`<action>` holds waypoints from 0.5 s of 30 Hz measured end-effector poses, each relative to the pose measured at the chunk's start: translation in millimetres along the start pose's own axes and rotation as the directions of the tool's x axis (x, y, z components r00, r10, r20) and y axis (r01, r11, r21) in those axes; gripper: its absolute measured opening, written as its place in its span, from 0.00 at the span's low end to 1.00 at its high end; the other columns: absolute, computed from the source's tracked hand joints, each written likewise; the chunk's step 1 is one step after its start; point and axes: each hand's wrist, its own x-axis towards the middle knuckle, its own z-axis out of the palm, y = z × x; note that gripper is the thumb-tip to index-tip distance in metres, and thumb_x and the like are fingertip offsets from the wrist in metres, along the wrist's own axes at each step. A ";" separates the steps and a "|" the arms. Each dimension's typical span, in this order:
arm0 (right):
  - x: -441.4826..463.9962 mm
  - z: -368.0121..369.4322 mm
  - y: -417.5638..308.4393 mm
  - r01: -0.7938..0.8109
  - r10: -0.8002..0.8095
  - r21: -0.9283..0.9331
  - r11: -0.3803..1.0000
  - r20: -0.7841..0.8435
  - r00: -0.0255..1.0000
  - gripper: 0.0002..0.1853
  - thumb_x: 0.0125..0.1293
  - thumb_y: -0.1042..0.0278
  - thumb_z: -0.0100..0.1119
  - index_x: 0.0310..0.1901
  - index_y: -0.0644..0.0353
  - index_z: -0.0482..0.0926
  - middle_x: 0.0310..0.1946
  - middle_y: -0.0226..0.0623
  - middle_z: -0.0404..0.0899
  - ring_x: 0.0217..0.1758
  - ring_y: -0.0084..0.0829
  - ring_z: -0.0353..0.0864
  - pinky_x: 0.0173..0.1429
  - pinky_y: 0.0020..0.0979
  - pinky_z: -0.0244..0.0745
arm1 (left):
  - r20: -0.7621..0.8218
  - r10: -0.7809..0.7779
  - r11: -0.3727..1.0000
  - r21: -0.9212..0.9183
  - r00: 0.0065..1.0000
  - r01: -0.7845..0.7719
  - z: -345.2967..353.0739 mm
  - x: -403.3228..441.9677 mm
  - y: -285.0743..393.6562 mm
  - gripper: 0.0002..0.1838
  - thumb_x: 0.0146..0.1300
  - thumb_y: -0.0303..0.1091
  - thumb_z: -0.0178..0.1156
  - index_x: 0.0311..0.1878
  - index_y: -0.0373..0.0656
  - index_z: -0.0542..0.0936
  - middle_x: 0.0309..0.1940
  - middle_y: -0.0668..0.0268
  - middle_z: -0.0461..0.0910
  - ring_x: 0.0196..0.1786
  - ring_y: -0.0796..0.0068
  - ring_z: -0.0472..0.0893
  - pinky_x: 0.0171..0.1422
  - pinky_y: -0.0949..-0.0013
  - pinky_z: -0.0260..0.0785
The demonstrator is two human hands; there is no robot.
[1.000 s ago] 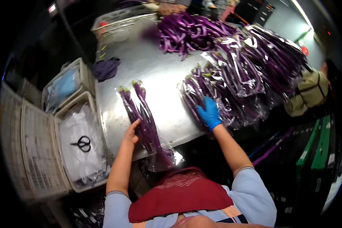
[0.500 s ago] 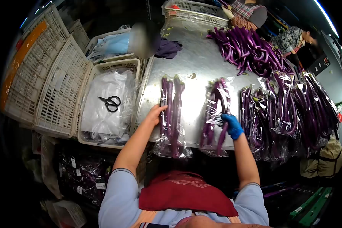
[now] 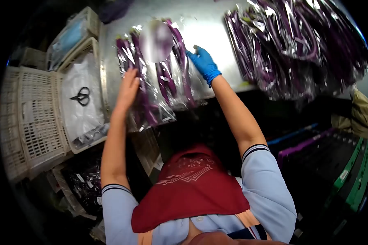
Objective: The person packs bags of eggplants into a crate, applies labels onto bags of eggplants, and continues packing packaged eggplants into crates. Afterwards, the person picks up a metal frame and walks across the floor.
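Two clear bags of long purple eggplants lie side by side on the metal table, stems pointing away from me. My left hand [image 3: 129, 87], bare, rests on the left bag of eggplants [image 3: 142, 100] with its fingers stretched out. My right hand [image 3: 204, 65], in a blue glove, is at the right edge of the right bag of eggplants [image 3: 186, 81]. Its fingers are extended and their tips touch or nearly touch the plastic. A round blurred patch hides the upper middle of the bags.
Many bagged eggplants [image 3: 274, 49] are heaped on the right of the metal table [image 3: 210, 32]. At left, black scissors [image 3: 82, 96] lie on plastic bags [image 3: 79, 116] in a white crate [image 3: 104, 77]. Empty crates [image 3: 41, 112] lean beside it; green-edged black crates [image 3: 347, 171] stand lower right.
The right bag has moved left against the left bag, and my right hand has shifted to its outer edge. My left hand's fingers now lie on the left bag. The view has tilted down.
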 end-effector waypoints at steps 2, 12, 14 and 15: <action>-39.3 -28.1 2.6 0.226 -0.088 0.410 0.884 -0.330 0.940 0.15 0.63 0.63 0.50 0.44 0.67 0.72 0.34 0.37 0.77 0.34 0.23 0.73 0.40 0.22 0.67 | -0.044 -0.044 0.993 -0.114 0.998 0.039 -19.2 -21.6 18.1 0.19 0.62 0.37 0.47 0.53 0.36 0.70 0.56 0.53 0.67 0.61 0.59 0.64 0.65 0.64 0.51; -411.3 29.7 195.8 -0.593 0.597 0.544 0.593 0.196 0.778 0.06 0.60 0.75 0.50 0.38 0.62 0.74 0.31 0.32 0.76 0.32 0.21 0.75 0.38 0.22 0.71 | -0.033 0.036 0.999 0.036 0.999 -0.034 -27.0 -208.5 90.3 0.17 0.56 0.21 0.50 0.50 0.36 0.72 0.51 0.55 0.72 0.55 0.60 0.70 0.60 0.64 0.59; -468.3 47.4 239.8 -0.702 0.677 0.507 0.500 0.277 0.682 0.08 0.60 0.75 0.49 0.41 0.64 0.73 0.29 0.35 0.77 0.29 0.24 0.76 0.36 0.23 0.71 | -0.013 0.000 0.999 0.054 1.000 0.001 -14.0 -234.4 101.2 0.18 0.53 0.18 0.50 0.49 0.36 0.72 0.50 0.55 0.72 0.54 0.58 0.71 0.60 0.63 0.59; -487.5 55.2 268.1 -0.763 0.728 0.442 0.472 0.293 0.620 0.07 0.60 0.73 0.49 0.40 0.63 0.72 0.28 0.35 0.77 0.28 0.25 0.76 0.34 0.24 0.71 | 0.017 0.021 0.998 0.061 1.000 -0.022 -5.8 -247.0 100.8 0.18 0.51 0.18 0.50 0.48 0.36 0.73 0.48 0.54 0.73 0.52 0.57 0.71 0.59 0.63 0.60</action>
